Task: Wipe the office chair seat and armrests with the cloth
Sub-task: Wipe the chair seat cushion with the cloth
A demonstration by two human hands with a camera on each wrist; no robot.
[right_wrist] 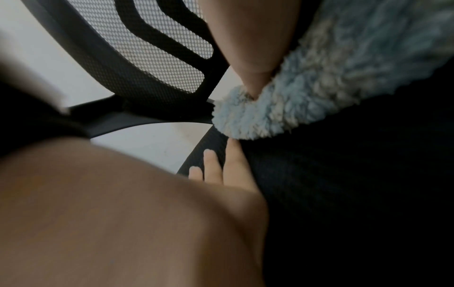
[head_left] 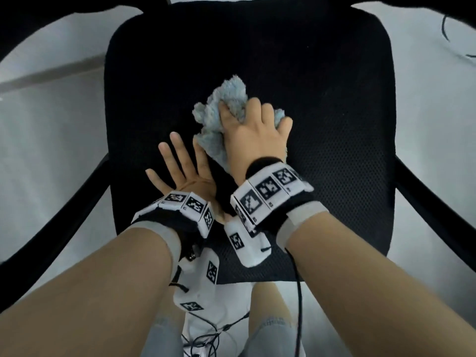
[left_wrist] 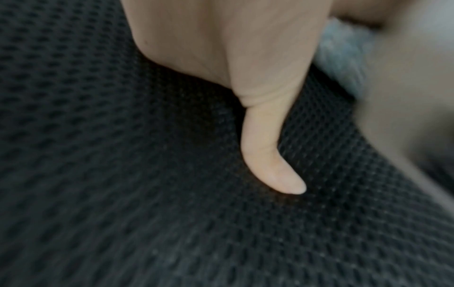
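Head camera looks straight down on the black mesh seat (head_left: 322, 124), and the right hand (head_left: 255, 140) is planted near its middle, fingers curled into a bunched pale-blue cloth (head_left: 226, 99) and bearing it down on the fabric. Just beside it, the left hand (head_left: 180, 171) lies flat with fingers spread and straight, grasping nothing, its index finger touching the cloth's near edge. From the left wrist view the thumb (left_wrist: 267, 151) rests on the mesh weave, with a blur of blue cloth (left_wrist: 343, 54) at the upper right. Right wrist view confirms it: fluffy cloth (right_wrist: 331, 77) pinned on the seat under a finger, the mesh backrest (right_wrist: 157, 50) beyond it.

So this looks like the seat pass, with both armrests, left armrest (head_left: 51, 210) and right armrest (head_left: 438, 202), apparently yet to be wiped. To do this stroke well, my read is the cloth wants flattening out; bunched like that, only a small patch meets the mesh. Long overlapping strokes from the back edge toward the front should cover the seat better than scrubbing one spot. That braced left palm is useful, since a chair like this may swivel or roll under pressure. Fluffy pile can drag on open weave, so firm, even pressure rather than a hard dig.
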